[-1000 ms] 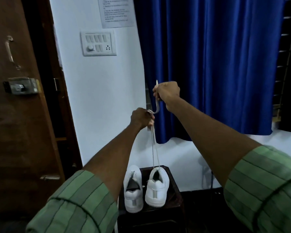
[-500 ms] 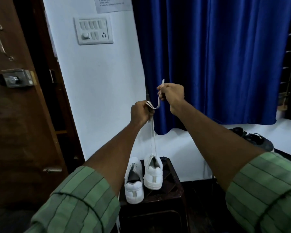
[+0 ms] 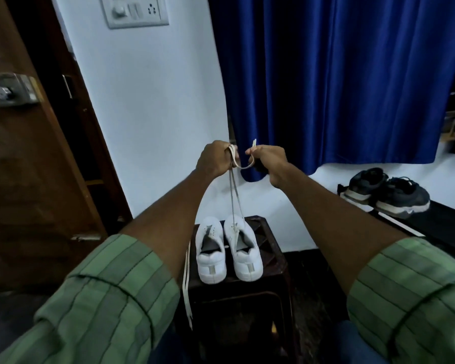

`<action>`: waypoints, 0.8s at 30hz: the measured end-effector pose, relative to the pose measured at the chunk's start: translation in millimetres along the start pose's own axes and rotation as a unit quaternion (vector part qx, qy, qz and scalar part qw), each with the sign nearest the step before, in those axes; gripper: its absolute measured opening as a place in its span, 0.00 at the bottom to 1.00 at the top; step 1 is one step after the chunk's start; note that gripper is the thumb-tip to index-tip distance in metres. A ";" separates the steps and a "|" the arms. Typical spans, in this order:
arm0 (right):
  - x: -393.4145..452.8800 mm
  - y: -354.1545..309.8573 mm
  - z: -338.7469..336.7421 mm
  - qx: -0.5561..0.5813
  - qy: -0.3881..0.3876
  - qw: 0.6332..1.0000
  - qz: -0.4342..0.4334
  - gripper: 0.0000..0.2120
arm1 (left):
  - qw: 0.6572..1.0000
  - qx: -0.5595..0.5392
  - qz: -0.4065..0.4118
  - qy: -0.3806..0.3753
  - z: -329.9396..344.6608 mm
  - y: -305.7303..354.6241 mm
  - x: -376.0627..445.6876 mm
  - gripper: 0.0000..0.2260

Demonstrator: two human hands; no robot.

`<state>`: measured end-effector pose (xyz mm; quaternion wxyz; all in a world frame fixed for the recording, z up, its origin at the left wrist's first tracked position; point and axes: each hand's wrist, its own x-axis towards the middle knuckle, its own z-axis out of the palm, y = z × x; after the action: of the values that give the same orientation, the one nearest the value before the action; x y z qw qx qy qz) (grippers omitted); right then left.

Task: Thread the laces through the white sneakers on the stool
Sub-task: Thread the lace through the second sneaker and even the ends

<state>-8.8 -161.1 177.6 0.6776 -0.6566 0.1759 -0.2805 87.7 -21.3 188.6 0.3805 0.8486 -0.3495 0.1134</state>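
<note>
Laces are the business in hand: both hands are raised at the centre of the frame, above the two white sneakers on the dark stool (image 3: 271,248) at lower centre. The left hand (image 3: 216,160) is closed in a fist round the lace (image 3: 234,195), whose two strands run taut from it down to the front of the right sneaker (image 3: 243,248). The right hand (image 3: 269,160) pinches the free end, its tip (image 3: 254,143) sticking up above the fingers, with a short slack loop between the two hands. The left sneaker (image 3: 210,250) shows no lace through it. A second lace (image 3: 187,282) hangs down the stool's left side.

The step looks like evening out the two strands after the first eyelets. To do it well, the pull should be gentle and straight up, so the light shoe does not tip or lift off the stool. Comparing both ends at equal height, then keeping the flat lace untwisted before lowering it for the next eyelet, should give a neat result.

Dark shoes (image 3: 386,193) sit on a ledge at the right, before a blue curtain (image 3: 339,74).
</note>
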 end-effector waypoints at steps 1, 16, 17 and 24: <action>0.8 4.0 -1.4 0.083 -0.012 0.996 0.023 0.08 | 1.000 0.023 0.001 -0.011 -2.8 0.7 -0.2 0.16; -2.5 47.2 -0.1 -0.286 -0.052 0.953 -0.086 0.13 | 0.967 -0.175 -0.145 -0.114 -4.7 18.4 -9.2 0.13; -4.4 51.8 3.0 -0.277 -0.039 0.956 -0.094 0.13 | 0.971 -0.162 -0.139 -0.105 -3.8 19.1 -8.1 0.14; -14.2 43.6 54.3 0.065 -0.063 0.996 0.017 0.11 | 0.978 -0.159 -0.124 -0.051 3.1 37.1 -10.9 0.16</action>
<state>19.6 -110.4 136.8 0.7333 -0.6244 0.1258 -0.2376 54.3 -35.3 202.5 0.5038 0.8186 -0.2737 -0.0350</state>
